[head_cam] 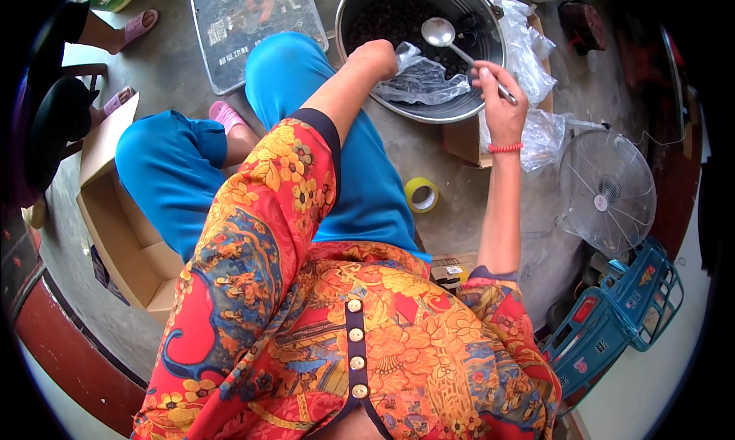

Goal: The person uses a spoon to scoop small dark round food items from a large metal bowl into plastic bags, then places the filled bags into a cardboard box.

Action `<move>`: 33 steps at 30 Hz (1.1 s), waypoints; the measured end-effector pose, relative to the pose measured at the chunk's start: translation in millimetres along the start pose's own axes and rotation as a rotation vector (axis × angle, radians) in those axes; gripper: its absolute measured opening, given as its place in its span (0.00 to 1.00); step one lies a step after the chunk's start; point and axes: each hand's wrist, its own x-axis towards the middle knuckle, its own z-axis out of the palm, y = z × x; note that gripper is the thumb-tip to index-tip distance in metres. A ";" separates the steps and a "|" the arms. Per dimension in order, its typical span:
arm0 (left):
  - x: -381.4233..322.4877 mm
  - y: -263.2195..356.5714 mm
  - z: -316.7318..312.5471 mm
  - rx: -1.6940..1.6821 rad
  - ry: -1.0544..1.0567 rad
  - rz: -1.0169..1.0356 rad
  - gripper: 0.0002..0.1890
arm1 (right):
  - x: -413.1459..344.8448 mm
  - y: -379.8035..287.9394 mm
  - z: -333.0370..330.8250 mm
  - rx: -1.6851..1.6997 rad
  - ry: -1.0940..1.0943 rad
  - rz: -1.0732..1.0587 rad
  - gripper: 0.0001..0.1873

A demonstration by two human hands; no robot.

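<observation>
My left hand (376, 61) grips the gathered edge of a transparent plastic bag (428, 84), which hangs over the near rim of a large metal bucket (396, 110). Dark, small, roundish pieces (390, 18) cover the bottom of this bucket; their exact kind I cannot tell. In my right hand (504, 107), which wears a red bead bracelet, is the handle of a metal serving spoon (439, 33). The spoon's bowl is over the dark pieces, apart from the bag, and looks empty.
Beside the bucket, crumpled plastic bags (525, 55) lie on a cardboard box (468, 138). Yellow-green tape (422, 195) rests on the floor. A fan (608, 190) and a blue toy vehicle (608, 325) stand right. Left are a signboard (258, 32), an open carton (129, 227) and another person's feet (140, 29).
</observation>
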 end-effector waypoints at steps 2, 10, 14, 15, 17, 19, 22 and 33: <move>3.1 3.0 5.9 0.007 -0.056 0.037 0.08 | 16.7 18.5 8.1 0.065 0.041 0.035 0.09; -13.3 8.4 -7.0 0.132 -0.180 0.149 0.13 | 66.5 102.0 95.9 -0.631 -0.173 -0.198 0.12; -9.1 3.1 -3.3 0.144 -0.068 0.190 0.13 | 75.8 93.9 122.3 -0.356 -0.187 -0.015 0.12; -5.6 0.9 1.3 0.125 0.001 0.180 0.13 | 78.4 102.7 124.4 -0.168 -0.181 0.030 0.12; -4.7 7.0 2.6 0.060 0.065 0.138 0.13 | 85.5 131.1 120.3 0.197 -0.155 0.123 0.12; -7.0 8.2 -6.6 -0.032 0.068 0.031 0.13 | 76.0 122.8 109.7 0.245 -0.148 0.183 0.12; -5.2 6.4 -12.6 -0.170 0.043 -0.070 0.13 | 66.3 110.5 88.0 0.401 -0.170 0.271 0.11; 9.2 -0.5 -12.3 -0.426 0.053 -0.196 0.09 | -0.7 31.1 -9.8 0.310 -0.084 0.121 0.13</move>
